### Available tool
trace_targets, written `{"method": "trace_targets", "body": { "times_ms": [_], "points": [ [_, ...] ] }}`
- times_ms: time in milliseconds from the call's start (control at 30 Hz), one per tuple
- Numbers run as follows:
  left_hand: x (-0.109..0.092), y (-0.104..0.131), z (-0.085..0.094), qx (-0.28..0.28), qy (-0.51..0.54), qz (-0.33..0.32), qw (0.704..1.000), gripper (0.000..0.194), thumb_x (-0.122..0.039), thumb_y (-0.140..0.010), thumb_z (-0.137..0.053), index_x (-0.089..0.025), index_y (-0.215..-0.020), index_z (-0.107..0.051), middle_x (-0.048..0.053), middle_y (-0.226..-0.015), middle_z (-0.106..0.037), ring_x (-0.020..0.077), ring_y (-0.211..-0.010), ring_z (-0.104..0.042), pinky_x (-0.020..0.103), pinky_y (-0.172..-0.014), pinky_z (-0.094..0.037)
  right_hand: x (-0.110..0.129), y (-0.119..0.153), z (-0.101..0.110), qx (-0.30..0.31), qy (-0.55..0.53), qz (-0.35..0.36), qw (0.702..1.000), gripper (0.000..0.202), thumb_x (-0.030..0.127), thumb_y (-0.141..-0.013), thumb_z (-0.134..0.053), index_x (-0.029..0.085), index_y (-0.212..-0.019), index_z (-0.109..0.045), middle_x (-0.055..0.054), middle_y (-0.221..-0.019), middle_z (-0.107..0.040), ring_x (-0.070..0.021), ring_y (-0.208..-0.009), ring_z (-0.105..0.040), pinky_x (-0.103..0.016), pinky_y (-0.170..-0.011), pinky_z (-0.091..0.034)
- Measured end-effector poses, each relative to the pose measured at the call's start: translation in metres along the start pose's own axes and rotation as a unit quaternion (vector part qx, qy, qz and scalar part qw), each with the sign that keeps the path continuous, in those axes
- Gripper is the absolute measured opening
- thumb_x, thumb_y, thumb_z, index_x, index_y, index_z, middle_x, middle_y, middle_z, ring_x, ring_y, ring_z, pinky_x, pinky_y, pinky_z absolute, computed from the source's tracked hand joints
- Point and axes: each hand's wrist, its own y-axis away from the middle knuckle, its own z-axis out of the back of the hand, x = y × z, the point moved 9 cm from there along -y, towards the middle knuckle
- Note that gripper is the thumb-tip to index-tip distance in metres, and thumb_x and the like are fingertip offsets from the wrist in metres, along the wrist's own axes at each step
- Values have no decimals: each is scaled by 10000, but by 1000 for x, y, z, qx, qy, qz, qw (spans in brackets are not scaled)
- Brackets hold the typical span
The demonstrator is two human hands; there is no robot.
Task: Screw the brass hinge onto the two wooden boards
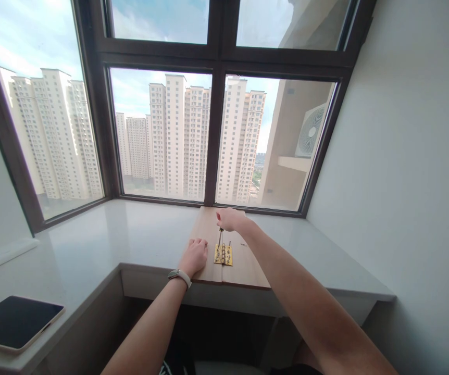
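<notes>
Two pale wooden boards (pixel 204 229) lie side by side on the white sill. A yellow-gold hinge (pixel 228 255) lies across the seam between them. My right hand (pixel 230 219) is closed around the top of a screwdriver (pixel 220 238), whose thin shaft points down at the hinge's left leaf. The handle is mostly hidden in the fist. My left hand (pixel 195 255) rests on the left board, left of the hinge, fingers laid flat; it wears a light-banded watch (pixel 179 277) at the wrist.
A small loose metal piece (pixel 244 244) lies on the right board. A dark-screened tablet (pixel 17 322) lies on the sill at the lower left. Windows (pixel 162 135) rise behind the boards, and a white wall (pixel 404 156) stands at the right.
</notes>
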Motion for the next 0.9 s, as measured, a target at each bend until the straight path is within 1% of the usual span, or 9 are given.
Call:
{"method": "trace_targets", "body": {
  "times_ms": [100,167,300,367,467,600,667,800,900],
  "points": [
    [-1,0,0,1,1,-1,1000,359,-298,-1004,-359,-165,-1216,-617,150,-1242,-618,297,-1201,-471,409,-1055,-318,0,-1,-2,19,-9,-4,1000,311,240,-815,-738,237,-1113,-652,-97,-1166,-702,-232,-992,-680,-261,-706,-494],
    [0,0,0,5,1,3,1000,364,-301,-1006,-354,-167,-1222,-614,152,-1258,-610,298,-1211,-466,414,-1059,-312,1,0,-3,27,-13,-10,999,336,261,-802,-760,213,-1119,-659,-119,-1168,-698,-240,-989,-682,-260,-700,-493],
    [-1,0,0,7,1,5,1000,361,-297,-1005,-355,-167,-1222,-612,151,-1252,-611,295,-1211,-465,407,-1056,-315,-1,3,1,-2,0,-33,999,378,435,-893,-679,160,-1153,-663,-183,-1177,-687,-279,-1050,-676,-294,-767,-502],
    [-1,0,0,1,0,1,1000,356,-295,-1004,-357,-165,-1208,-618,151,-1229,-619,294,-1199,-469,402,-1052,-319,-4,3,2,-18,10,-40,999,364,454,-937,-616,160,-1145,-670,-192,-1182,-686,-288,-1075,-670,-311,-794,-502],
    [-1,-1,0,-6,1,-8,1000,358,-301,-1005,-358,-161,-1201,-623,150,-1215,-624,293,-1187,-471,400,-1051,-322,-6,0,0,-16,10,-34,999,309,419,-940,-613,191,-1141,-668,-173,-1208,-682,-282,-1066,-672,-327,-799,-504],
    [1,-1,-1,-6,1,-5,1000,357,-299,-1005,-363,-160,-1210,-620,146,-1220,-622,291,-1188,-473,395,-1052,-326,-4,-3,-2,5,-3,-11,1000,324,290,-823,-749,232,-1130,-659,-104,-1191,-696,-233,-997,-683,-275,-743,-500],
    [2,-1,-2,-2,2,-1,1000,352,-293,-1006,-362,-163,-1208,-620,144,-1223,-620,291,-1193,-475,396,-1056,-324,0,-3,-3,16,-12,6,1000,358,272,-780,-787,223,-1113,-663,-93,-1155,-708,-224,-981,-685,-257,-716,-496],
    [0,0,0,3,6,-3,1000,347,-290,-1011,-355,-163,-1202,-615,147,-1229,-614,290,-1194,-473,399,-1060,-319,2,3,1,3,-8,-7,1000,407,486,-861,-712,168,-1113,-670,-156,-1136,-706,-267,-996,-690,-294,-736,-506],
    [-1,0,0,8,2,1,1000,350,-290,-1011,-349,-166,-1208,-610,150,-1248,-610,289,-1199,-468,401,-1063,-316,2,7,5,-16,0,-20,1000,397,515,-949,-584,164,-1113,-673,-184,-1167,-695,-288,-1039,-685,-317,-765,-507]
  ]
}}
